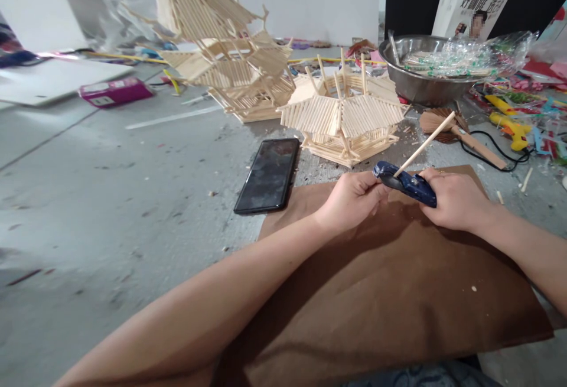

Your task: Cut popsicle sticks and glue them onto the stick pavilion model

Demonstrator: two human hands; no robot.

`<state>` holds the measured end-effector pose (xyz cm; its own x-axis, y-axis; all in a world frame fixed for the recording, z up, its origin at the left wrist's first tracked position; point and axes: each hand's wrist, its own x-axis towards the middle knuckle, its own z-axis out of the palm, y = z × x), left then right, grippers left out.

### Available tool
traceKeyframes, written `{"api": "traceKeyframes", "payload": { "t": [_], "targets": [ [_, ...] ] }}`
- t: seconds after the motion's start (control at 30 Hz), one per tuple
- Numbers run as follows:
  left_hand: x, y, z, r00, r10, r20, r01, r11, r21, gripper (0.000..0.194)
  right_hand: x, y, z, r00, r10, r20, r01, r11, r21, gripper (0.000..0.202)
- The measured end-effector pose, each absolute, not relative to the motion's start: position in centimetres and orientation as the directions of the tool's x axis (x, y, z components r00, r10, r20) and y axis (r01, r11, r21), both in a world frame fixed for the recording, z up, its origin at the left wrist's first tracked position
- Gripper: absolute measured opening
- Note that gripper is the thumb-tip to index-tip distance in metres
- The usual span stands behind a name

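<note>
A dark blue hand tool (414,187) is held above a brown cloth (398,292). My right hand (454,198) is closed round its right end. A thin wooden stick (425,143) sits in the tool's jaws and slants up to the right. My left hand (354,201) is closed in a pinch at the tool's left end, by the stick's lower end; what lies between its fingers is hidden. Just beyond the hands stands a low stick-built model with a sloping roof (343,112). A taller stick model (239,62) rises behind it to the left.
A black phone (269,175) lies left of my left hand. At the back right are a metal bowl (432,83) with wrapped sticks, a brush (481,146) and a yellow glue gun (511,130). A purple packet (116,91) lies at the back left.
</note>
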<state>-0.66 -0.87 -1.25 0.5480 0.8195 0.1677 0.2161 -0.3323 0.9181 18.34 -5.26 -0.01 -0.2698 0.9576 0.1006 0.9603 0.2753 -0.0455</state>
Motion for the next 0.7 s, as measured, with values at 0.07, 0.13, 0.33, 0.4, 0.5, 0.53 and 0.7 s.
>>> {"api": "traceKeyframes", "payload": {
  "t": [0.07,0.13,0.33,0.4,0.5,0.53,0.7],
  "targets": [
    [-0.53,-0.81,-1.44,0.523,0.836,0.164,0.191,-0.303,0.934,0.019,18.18,-5.29,0.04,-0.253,0.962,0.100,0.966,0.257,-0.027,0.028],
    [-0.44,-0.74,-1.61,0.475,0.861,0.182,0.195,-0.304,0.932,0.015,18.05,-5.28,0.08,-0.233,0.967,0.104,0.972,0.236,-0.015,0.028],
    [-0.51,-0.86,-1.58,0.444,0.870,0.213,0.310,-0.373,0.875,0.020,18.07,-5.21,0.10,-0.244,0.963,0.118,0.965,0.253,-0.065,0.036],
    [-0.59,-0.92,-1.43,0.464,0.860,0.212,0.300,-0.378,0.876,0.022,18.22,-5.20,0.06,-0.268,0.953,0.140,0.955,0.282,-0.091,0.039],
    [-0.70,-0.84,-1.27,0.512,0.838,0.188,0.236,-0.347,0.908,0.023,18.51,-5.16,-0.03,-0.288,0.947,0.143,0.946,0.305,-0.113,0.040],
    [-0.73,-0.76,-1.25,0.531,0.829,0.172,0.204,-0.323,0.924,0.022,18.60,-5.13,-0.07,-0.291,0.947,0.137,0.945,0.307,-0.115,0.039],
    [-0.81,-0.12,-1.48,0.603,0.795,0.067,0.102,-0.160,0.982,0.026,18.87,-4.96,-0.23,-0.330,0.933,0.143,0.932,0.346,-0.110,0.039]
  ]
}}
